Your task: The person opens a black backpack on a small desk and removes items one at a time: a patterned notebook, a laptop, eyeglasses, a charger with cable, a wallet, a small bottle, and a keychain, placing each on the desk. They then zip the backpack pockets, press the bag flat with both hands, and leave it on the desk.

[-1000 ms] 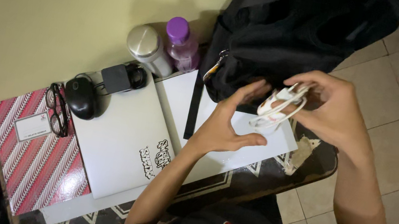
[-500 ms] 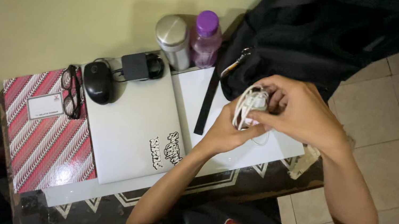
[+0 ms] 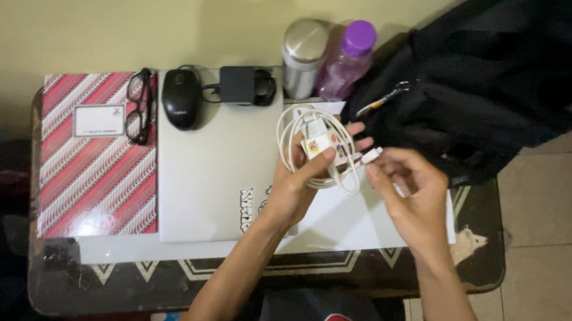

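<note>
Now, line by line.
Left hand: the left hand is over the middle of the desk, its grip clamped on a coiled white cable with a small white charger at the coil's centre; the thumb presses on the charger.
Right hand: the right hand, at 3 o'clock of the left, pinches the cable's plug between thumb and forefinger, grip together on it.
Cable: held above the laptop and the white sheet, clear of both; the plug end runs out from the coil toward 3 o'clock.
Laptop: closed, silver, flat on the desk, stickers near its front edge.
Mouse: a black mouse sits on the laptop's far left corner, at 10 o'clock of the coil.
Adapter: a black adapter lies just right of the mouse.
Book: a red striped book lies at 9 o'clock of the laptop, with glasses on it.
Bottles: a steel flask and a purple-capped bottle stand at 12 o'clock by the wall.
Bag: a black bag fills the 2 o'clock corner.
</note>
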